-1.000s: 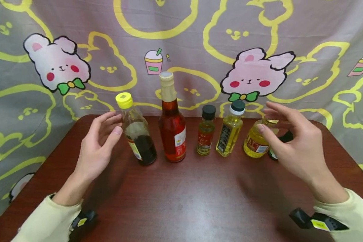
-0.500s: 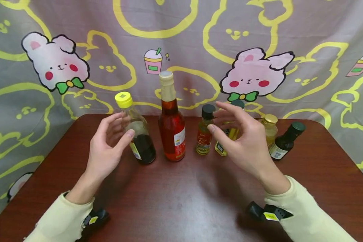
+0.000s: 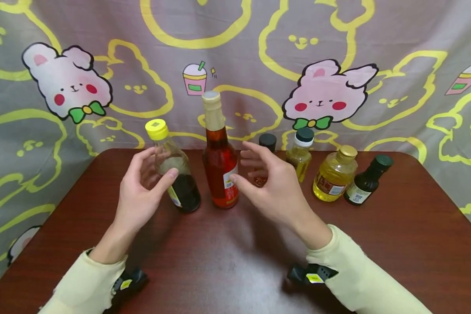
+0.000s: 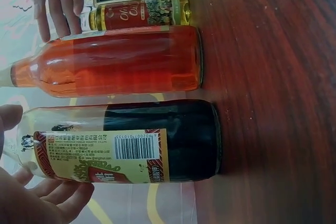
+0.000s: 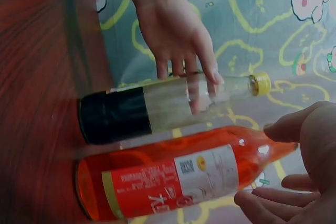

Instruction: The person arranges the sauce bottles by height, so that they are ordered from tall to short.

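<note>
A vinegar bottle [image 3: 188, 194] with dark liquid and a yellow cap stands upright at the left. My left hand [image 3: 137, 194] is curved loosely around its upper part, thumb in front, fingers on the far side; whether they touch the glass I cannot tell. To its right stands a tall bottle of red liquid [image 3: 218, 163] with a gold-wrapped neck. Beside that bottle's right side is my right hand [image 3: 278, 189], its fingers relaxed and spread. In the right wrist view its thumb overlaps the red bottle's neck [image 5: 268, 148]; contact is unclear. The right hand partly hides a small olive oil bottle [image 3: 267, 141].
Along the back right stand a square oil bottle [image 3: 300, 157] with a dark cap, a round oil bottle [image 3: 334, 181] with a gold cap and a small dark bottle [image 3: 366, 185]. A patterned cloth [image 3: 243, 52] hangs behind the brown table [image 3: 220, 261].
My right hand has swept left from the round oil bottle, past the square one, to the red bottle. The left hand has shifted slightly right, around the vinegar bottle. The bottles stand where they were.
</note>
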`<state>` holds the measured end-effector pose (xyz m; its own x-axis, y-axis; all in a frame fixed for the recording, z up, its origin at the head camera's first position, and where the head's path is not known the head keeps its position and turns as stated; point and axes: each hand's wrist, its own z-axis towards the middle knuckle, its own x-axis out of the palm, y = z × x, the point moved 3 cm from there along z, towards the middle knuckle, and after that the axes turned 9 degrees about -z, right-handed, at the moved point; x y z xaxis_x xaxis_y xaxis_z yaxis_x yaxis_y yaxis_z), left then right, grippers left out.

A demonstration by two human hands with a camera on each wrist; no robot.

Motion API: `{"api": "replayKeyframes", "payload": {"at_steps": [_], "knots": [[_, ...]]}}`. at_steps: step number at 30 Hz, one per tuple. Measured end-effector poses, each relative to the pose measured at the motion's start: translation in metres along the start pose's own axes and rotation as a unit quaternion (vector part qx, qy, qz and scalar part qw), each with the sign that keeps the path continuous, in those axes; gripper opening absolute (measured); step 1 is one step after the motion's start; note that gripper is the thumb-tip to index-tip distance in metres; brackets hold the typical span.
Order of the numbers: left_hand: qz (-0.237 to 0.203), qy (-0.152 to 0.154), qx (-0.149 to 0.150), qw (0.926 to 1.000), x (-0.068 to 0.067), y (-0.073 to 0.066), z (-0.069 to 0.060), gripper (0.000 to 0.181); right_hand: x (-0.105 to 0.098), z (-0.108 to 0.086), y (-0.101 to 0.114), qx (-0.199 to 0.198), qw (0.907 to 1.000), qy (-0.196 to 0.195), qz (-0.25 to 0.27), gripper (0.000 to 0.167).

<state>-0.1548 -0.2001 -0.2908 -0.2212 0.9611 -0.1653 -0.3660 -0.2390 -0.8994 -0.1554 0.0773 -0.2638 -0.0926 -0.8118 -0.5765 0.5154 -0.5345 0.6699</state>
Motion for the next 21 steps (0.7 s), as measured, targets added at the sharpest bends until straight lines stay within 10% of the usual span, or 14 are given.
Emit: {"api": "replayKeyframes", "payload": {"at_steps": [21], "knots": [[0.036,0.027,-0.01,0.9989,-0.001,0.004,0.0,0.069,0.045,0.007,-0.002,0.056,0.9981,-0.002,-0.025,0.088]]}}
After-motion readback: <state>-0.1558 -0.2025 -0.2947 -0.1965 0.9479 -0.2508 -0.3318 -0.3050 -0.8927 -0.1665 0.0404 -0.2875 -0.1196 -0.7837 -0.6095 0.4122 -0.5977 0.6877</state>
